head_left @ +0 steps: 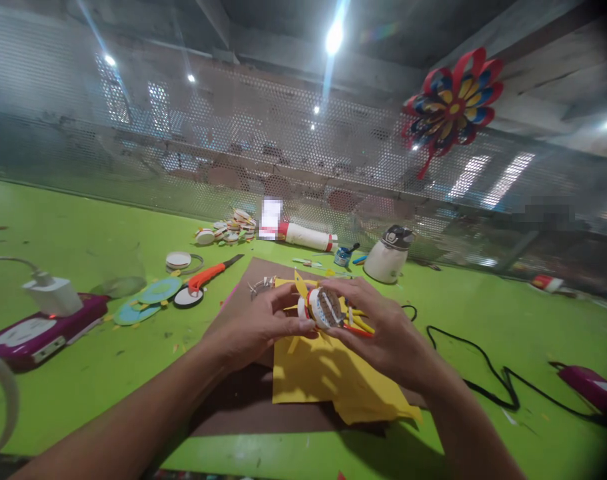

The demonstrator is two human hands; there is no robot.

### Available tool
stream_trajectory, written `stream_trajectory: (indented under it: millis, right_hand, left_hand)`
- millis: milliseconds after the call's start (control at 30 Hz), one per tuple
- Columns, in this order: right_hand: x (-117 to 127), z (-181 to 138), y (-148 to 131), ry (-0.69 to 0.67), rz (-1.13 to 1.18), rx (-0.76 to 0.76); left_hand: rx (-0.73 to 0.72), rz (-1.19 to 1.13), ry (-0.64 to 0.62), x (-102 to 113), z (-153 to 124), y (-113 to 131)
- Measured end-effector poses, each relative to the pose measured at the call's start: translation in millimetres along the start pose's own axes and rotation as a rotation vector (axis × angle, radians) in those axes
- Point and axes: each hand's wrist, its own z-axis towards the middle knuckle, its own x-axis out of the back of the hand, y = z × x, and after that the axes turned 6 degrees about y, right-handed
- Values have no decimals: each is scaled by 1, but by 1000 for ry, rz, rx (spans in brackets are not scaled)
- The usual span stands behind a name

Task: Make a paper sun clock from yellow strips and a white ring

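Observation:
Both hands hold a small round craft piece [327, 308], with a brown ridged face like rolled cardboard, a white dotted rim and yellow paper points sticking out. My left hand [270, 313] pinches it from the left between thumb and fingers. On the other side, my right hand [370, 320] grips its edge, fingers over the top and thumb below. Under the hands lies yellow paper [328, 380] on a dark brown board [238, 400]. Yellow and orange handles [360, 325] show partly behind my right hand; their tool is hidden.
An orange-handled cutter [210, 273], green paper discs [148, 300] and a purple power strip [43, 330] are left. Behind sit a pile of small round pieces [228, 228], a white roll [308, 237], a blue jar [343, 257] and a white container [387, 260]. A black cord [483, 347] runs right.

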Motion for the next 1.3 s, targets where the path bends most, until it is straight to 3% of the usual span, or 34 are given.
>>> stream_trajectory:
  millis: [733,1300]
  right_hand:
    - [0,-3,3,21,-28,44]
    - [2,-2,2,-6,-2,39]
  left_hand:
    - [-107,50,13,1,-1,2]
    - [-99,27,-21,1,-1,3]
